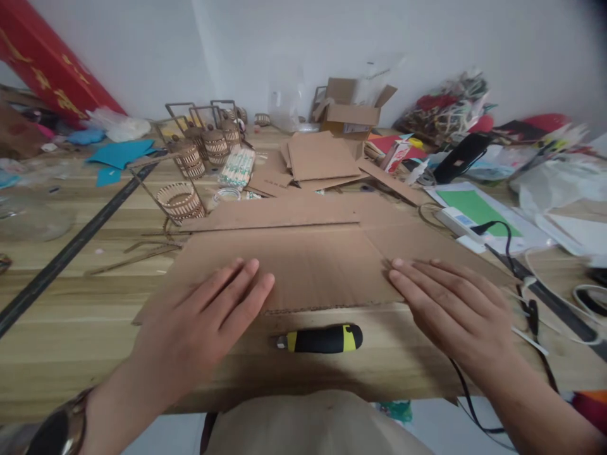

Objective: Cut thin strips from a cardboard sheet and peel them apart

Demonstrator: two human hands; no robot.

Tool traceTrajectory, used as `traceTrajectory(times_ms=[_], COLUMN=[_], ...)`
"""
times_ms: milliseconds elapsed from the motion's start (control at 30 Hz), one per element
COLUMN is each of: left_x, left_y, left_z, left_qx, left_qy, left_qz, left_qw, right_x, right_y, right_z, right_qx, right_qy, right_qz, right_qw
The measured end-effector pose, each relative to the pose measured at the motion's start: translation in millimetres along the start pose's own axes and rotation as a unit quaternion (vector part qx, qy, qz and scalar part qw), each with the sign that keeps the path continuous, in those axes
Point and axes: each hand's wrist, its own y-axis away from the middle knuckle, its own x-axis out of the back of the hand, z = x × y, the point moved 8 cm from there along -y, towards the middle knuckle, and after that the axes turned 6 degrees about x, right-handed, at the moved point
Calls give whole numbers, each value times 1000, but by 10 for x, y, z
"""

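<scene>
A large flat piece of cardboard (313,259) lies on the wooden table in front of me, with a fold or flap along its far side. On its left part my left hand (208,309) rests palm down, fingers stretched out. My right hand (450,303) lies flat on the right part, fingertips near a crease. Neither hand grips anything. Between my hands and just below the near cardboard edge lies a black and yellow utility knife (320,339), its handle pointing right.
Small woven baskets (180,201) with tall handles stand at the back left. Stacked cardboard sheets (325,157) and an open cardboard box (351,114) are behind. To the right are a power strip (459,221), cables, and a green sheet (478,212). Blue paper (121,153) lies left.
</scene>
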Motion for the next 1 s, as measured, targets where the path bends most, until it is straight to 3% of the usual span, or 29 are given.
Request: traceTrajectory(times_ms=[133, 233, 300, 500, 633, 733, 800, 867, 933, 1000], left_x=[-298, -604, -773, -1117, -1241, -1254, -1243, -1216, -1183, -1161], left_y=[-67, -41, 33, 325, 377, 367, 376, 408, 455, 504], left_z=[-108, -185, -181, -127, -128, -129, -123, -100, -68, -44], left_qx=[-30, -29, -30, 1, -9, -34, -46, -60, -74, -83], left_qy=[-33, -44, -45, 36, 37, 9, -1, -9, -13, -8], left_qz=[19, 20, 15, -41, -65, -77, -94, -109, -118, -121], left_qw=[999, 998, 998, 998, 997, 996, 994, 992, 990, 989], right_x=[-349, -742, -863, -839, -892, -808, -711, -649, -646, -660], right_y=[-37, -39, 11, 273, 418, 475, 556, 727, 951, 1109], right_z=[35, -8, -133, -956, -1088, -1104, -1052, -955, -913, -937], right_qx=[-12, -63, -98, -20, -76, -113, -199, -351, -511, -612], right_qy=[15, -14, -51, -232, -207, -196, -223, -288, -392, -493], right_qz=[41, -25, -63, -178, -222, -183, -146, -115, -78, -29], right_qw=[999, 998, 992, 956, 950, 957, 943, 883, 761, 617])
